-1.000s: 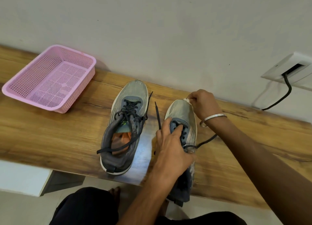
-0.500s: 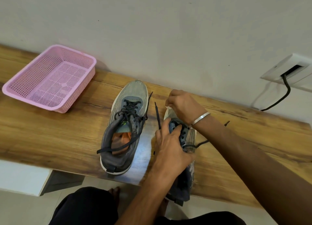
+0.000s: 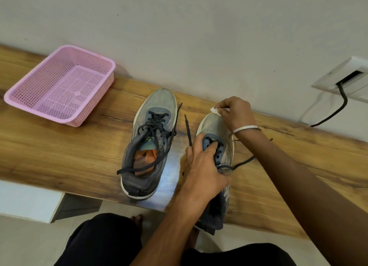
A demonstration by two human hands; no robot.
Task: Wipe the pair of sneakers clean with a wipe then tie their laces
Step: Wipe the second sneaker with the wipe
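Two grey sneakers with dark, untied laces lie on the wooden bench, toes toward the wall. The left sneaker stands free, its orange insole showing. My left hand grips the right sneaker over its tongue and laces, and hides much of its middle. My right hand pinches a small crumpled white wipe against that sneaker's toe tip. A loose lace end lies on the bench between the two sneakers.
A pink perforated plastic basket sits at the bench's far left by the wall. A wall socket with a black cable is at the right. My knees and a bare foot show below the bench's front edge.
My right hand, with the wipe, moved from the toe back over the lace area and then out to the toe tip again. My left hand kept its hold on the right sneaker.
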